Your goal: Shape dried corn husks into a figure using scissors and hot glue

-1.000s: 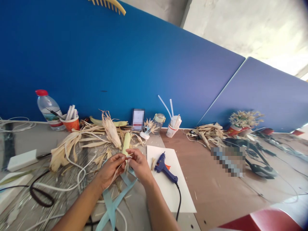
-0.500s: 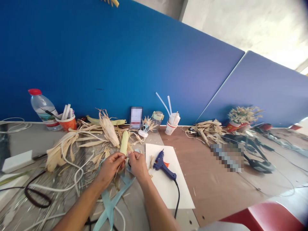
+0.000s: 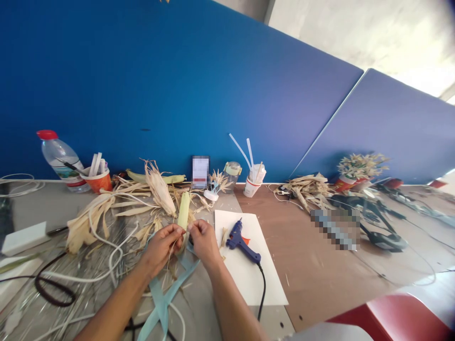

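My left hand (image 3: 161,247) and my right hand (image 3: 203,240) meet over the table, fingers pinched together on a thin strip of dried corn husk (image 3: 179,240) between them. Just beyond the fingertips lies a pale green corn cob (image 3: 184,210). Light blue ribbon strips (image 3: 164,296) trail on the table under my wrists. A blue hot glue gun (image 3: 243,245) rests on a white sheet (image 3: 249,274) just right of my right hand, its black cord running toward me.
Dried husks (image 3: 106,208) are piled at the left. A red-capped water bottle (image 3: 59,158) and an orange cup (image 3: 95,179) stand by the blue partition (image 3: 177,94), with a paper cup of glue sticks (image 3: 253,182). More husks (image 3: 309,189), cables and black scissors (image 3: 53,289) lie about.
Both hands stay pinched on the husk strip and have shifted slightly up and left in the picture as the view drifted; nothing was let go.
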`<act>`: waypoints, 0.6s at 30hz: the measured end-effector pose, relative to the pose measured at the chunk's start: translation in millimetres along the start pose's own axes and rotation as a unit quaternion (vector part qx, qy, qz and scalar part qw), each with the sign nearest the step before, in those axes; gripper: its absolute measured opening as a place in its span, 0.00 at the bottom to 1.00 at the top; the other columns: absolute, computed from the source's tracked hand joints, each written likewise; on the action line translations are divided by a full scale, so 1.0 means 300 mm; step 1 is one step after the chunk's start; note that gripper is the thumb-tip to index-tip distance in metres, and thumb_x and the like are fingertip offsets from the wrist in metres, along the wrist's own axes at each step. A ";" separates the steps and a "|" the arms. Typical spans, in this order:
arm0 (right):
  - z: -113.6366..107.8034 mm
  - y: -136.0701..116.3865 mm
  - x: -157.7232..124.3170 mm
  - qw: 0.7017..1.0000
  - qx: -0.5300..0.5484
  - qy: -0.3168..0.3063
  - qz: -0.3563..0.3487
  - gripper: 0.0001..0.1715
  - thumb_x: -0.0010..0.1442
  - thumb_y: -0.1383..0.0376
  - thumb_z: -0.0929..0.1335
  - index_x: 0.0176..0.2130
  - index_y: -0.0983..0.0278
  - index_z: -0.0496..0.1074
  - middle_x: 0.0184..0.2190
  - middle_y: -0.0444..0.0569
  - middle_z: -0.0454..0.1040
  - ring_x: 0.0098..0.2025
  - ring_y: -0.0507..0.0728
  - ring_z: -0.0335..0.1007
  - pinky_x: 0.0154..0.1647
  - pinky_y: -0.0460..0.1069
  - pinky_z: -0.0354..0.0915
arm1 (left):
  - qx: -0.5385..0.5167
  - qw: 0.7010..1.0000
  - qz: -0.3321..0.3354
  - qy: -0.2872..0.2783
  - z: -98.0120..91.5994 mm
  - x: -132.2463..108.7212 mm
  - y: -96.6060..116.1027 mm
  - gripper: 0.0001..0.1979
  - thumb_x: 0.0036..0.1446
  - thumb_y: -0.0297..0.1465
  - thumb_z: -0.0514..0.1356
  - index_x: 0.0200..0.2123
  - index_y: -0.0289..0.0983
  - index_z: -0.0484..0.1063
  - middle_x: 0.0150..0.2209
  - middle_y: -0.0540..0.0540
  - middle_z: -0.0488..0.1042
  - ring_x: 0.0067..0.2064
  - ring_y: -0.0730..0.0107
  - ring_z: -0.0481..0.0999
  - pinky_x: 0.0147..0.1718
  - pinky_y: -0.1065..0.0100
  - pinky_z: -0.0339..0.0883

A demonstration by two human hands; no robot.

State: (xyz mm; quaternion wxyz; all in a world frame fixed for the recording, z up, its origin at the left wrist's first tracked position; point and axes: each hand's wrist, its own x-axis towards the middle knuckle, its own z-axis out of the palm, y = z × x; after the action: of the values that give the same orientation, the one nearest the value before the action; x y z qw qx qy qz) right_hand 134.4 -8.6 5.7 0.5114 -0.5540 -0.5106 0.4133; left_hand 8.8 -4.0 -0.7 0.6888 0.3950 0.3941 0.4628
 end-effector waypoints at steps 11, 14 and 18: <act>-0.001 -0.034 -0.016 1.000 -0.016 -0.009 -0.025 0.08 0.51 0.69 0.63 0.30 0.64 0.72 0.25 0.44 0.70 0.29 0.53 0.65 0.31 0.46 0.60 | -0.068 0.997 -0.032 0.009 -0.012 0.007 0.001 0.11 0.43 0.33 0.66 0.23 0.34 0.69 0.16 0.53 0.66 0.17 0.82 0.59 0.17 0.78 0.54; -0.001 -0.036 -0.021 0.996 -0.056 0.003 -0.068 0.10 0.51 0.71 0.62 0.30 0.63 0.73 0.27 0.46 0.72 0.31 0.53 0.66 0.34 0.48 0.60 | -0.067 0.997 -0.034 0.002 -0.011 0.007 0.004 0.11 0.43 0.33 0.67 0.22 0.33 0.68 0.15 0.54 0.65 0.16 0.83 0.59 0.16 0.78 0.52; -0.001 -0.040 -0.026 0.984 -0.124 0.011 -0.127 0.11 0.51 0.73 0.63 0.29 0.63 0.73 0.29 0.47 0.73 0.33 0.54 0.67 0.39 0.49 0.59 | -0.066 0.997 -0.034 -0.009 -0.007 0.004 0.007 0.12 0.44 0.34 0.66 0.23 0.33 0.68 0.15 0.53 0.66 0.16 0.83 0.59 0.17 0.78 0.53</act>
State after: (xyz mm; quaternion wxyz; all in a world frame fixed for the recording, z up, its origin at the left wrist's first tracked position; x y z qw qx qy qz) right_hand 132.0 -16.7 17.1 0.4923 -0.5486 -0.6185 0.2724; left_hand 6.4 -2.0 0.2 0.7322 0.3390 0.3703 0.4603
